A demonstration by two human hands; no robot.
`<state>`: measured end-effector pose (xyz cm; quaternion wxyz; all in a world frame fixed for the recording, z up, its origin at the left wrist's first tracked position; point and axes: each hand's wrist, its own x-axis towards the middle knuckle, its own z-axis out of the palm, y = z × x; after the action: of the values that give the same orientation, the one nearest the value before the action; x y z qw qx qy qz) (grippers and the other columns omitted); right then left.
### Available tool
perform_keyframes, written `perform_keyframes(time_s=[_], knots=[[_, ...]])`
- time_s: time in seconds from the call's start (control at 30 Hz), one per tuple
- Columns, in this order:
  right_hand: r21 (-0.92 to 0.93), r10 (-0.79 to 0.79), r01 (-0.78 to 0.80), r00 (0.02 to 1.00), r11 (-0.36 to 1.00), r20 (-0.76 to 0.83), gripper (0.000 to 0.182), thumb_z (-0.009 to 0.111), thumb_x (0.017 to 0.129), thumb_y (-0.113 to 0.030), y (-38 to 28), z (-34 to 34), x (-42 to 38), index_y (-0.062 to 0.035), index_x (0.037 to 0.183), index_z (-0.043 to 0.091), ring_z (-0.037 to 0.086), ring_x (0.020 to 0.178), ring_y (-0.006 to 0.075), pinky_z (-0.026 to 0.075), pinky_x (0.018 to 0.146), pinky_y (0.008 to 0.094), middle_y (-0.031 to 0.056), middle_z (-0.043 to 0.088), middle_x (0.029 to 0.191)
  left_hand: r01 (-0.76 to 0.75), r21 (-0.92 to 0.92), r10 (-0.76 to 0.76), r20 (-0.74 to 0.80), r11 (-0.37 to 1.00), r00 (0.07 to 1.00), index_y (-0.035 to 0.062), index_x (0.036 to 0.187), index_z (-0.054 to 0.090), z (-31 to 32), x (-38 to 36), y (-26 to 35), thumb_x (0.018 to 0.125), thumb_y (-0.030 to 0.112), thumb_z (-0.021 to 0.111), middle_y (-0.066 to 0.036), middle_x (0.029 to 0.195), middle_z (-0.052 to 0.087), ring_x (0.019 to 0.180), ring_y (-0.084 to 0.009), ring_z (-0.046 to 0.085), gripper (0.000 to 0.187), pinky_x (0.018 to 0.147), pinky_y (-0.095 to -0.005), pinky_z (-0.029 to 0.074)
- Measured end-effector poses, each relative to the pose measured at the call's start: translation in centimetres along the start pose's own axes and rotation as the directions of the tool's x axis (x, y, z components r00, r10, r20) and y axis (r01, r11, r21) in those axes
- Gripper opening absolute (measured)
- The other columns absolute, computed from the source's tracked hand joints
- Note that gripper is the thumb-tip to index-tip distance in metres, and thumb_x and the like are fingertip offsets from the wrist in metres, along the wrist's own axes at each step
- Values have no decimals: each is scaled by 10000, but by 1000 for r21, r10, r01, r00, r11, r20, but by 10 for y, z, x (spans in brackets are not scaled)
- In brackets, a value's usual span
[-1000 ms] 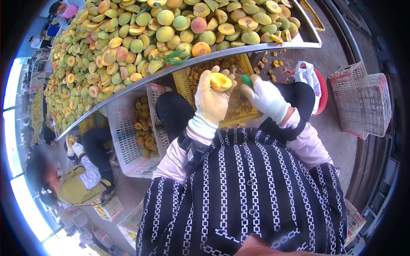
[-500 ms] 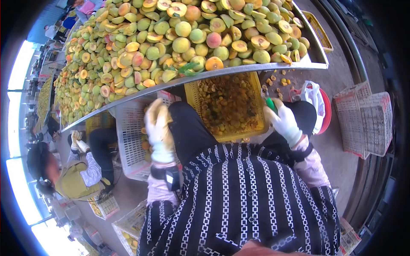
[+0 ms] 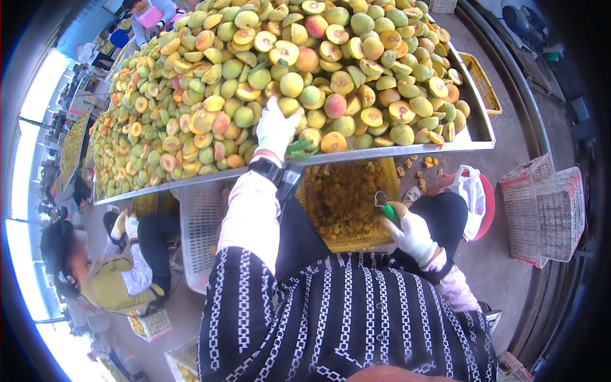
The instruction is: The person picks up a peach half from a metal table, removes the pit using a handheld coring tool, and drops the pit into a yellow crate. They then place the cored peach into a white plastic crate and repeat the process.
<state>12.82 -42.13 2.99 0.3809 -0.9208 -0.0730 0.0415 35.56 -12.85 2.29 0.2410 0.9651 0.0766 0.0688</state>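
Note:
My left hand (image 3: 277, 130), in a white glove, reaches over the metal rim onto the heap of whole and halved peaches (image 3: 219, 105). Its thumb is apart from the fingers, which touch the fruit; nothing is visibly held. A green leaf (image 3: 299, 149) lies beside the wrist. In my gloved right hand (image 3: 412, 237) is a pitting tool with a green handle (image 3: 391, 215) and a small metal loop at its tip. This hand is closed around the handle, above the yellow crate (image 3: 356, 243) of stones and scraps between my knees.
The sloping table has a metal edge (image 3: 407, 150). Under it on the left stands a white crate (image 3: 194, 235). Stacked crates (image 3: 541, 210) and a red bucket (image 3: 489, 207) with a white bag are to the right. A co-worker (image 3: 118, 274) sits at left.
My left hand has moved from above the white crate up onto the peaches. My right hand has come lower and inward, showing the tool's loop. The view has tilted up slightly.

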Motion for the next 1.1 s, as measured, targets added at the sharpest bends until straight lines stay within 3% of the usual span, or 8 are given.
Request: perform_keyframes(time_s=[0.07, 0.2, 0.23, 0.33, 0.4, 0.57, 0.77, 1.1], knots=[[-4, 25, -25, 999, 1000, -23, 373, 640, 838, -253, 5, -4, -7, -59, 1146, 561, 655, 776, 361, 523, 676, 394, 199, 651, 841, 42, 162, -43, 5, 986, 999, 49, 1313, 385, 6, 9, 10, 704, 443, 765, -240, 1145, 553, 1048, -395, 566, 819, 885, -451, 471], [1, 86, -86, 996, 996, -31, 432, 659, 819, -191, 14, -9, -11, -75, 1215, 530, 652, 819, 361, 522, 697, 390, 198, 646, 932, -37, -296, -2, -132, 955, 991, 52, 1298, 418, 4, 7, -12, 675, 328, 810, -184, 1120, 589, 962, -290, 620, 786, 832, -374, 501], [24, -48, 49, 997, 999, -52, 446, 656, 823, -172, 17, -8, -8, -79, 1237, 521, 648, 829, 359, 519, 704, 382, 195, 643, 942, 111, -785, -154, 20, 610, 988, 39, 1275, 449, 1, -2, -9, 713, 231, 786, -141, 1114, 604, 921, -220, 629, 683, 809, -331, 508], [78, -183, 182, 983, 980, 7, 493, 654, 835, -135, 3, -10, 8, -105, 1301, 496, 634, 835, 354, 512, 718, 375, 170, 633, 954, 209, -937, 64, 199, -279, 978, 34, 1208, 529, -23, -40, -28, 845, 186, 637, -84, 1171, 601, 1042, -236, 604, 408, 855, -376, 522], [93, -277, 279, 960, 956, -39, 492, 655, 839, -137, -12, -6, 20, -98, 1302, 494, 638, 832, 351, 517, 708, 373, 167, 641, 957, 287, -846, 378, 111, -449, 919, 50, 1283, 487, -42, -79, -26, 875, 226, 578, -149, 1332, 502, 1257, -327, 460, 454, 969, -486, 483], [70, -379, 389, 917, 919, -128, 408, 679, 825, -155, -66, -12, 31, -17, 1180, 532, 656, 768, 351, 529, 655, 386, 183, 660, 892, 517, -476, 423, 298, -711, 856, 38, 1381, 385, -59, -154, 12, 913, 316, 519, -274, 1432, 329, 1324, -450, 331, 561, 1028, -528, 417], [-164, -519, 494, 834, 854, -189, 413, 691, 806, -172, -80, -23, 16, -37, 1168, 544, 590, 533, 271, 449, 468, 361, 86, 572, 686, 548, -594, 397, 378, -589, 836, -4, 1282, 491, -28, -193, 43, 935, 501, 436, -235, 1247, 549, 1046, -331, 597, 615, 879, -413, 518], [-260, -426, 380, 893, 888, -149, 434, 709, 775, -120, -71, -30, -6, 4, 1161, 552, 629, 587, 267, 482, 513, 337, 103, 629, 741, 290, -935, 231, 241, -206, 943, -14, 1224, 482, -26, -217, 90, 966, 432, 392, -197, 1140, 602, 1044, -246, 594, 523, 908, -356, 485]])
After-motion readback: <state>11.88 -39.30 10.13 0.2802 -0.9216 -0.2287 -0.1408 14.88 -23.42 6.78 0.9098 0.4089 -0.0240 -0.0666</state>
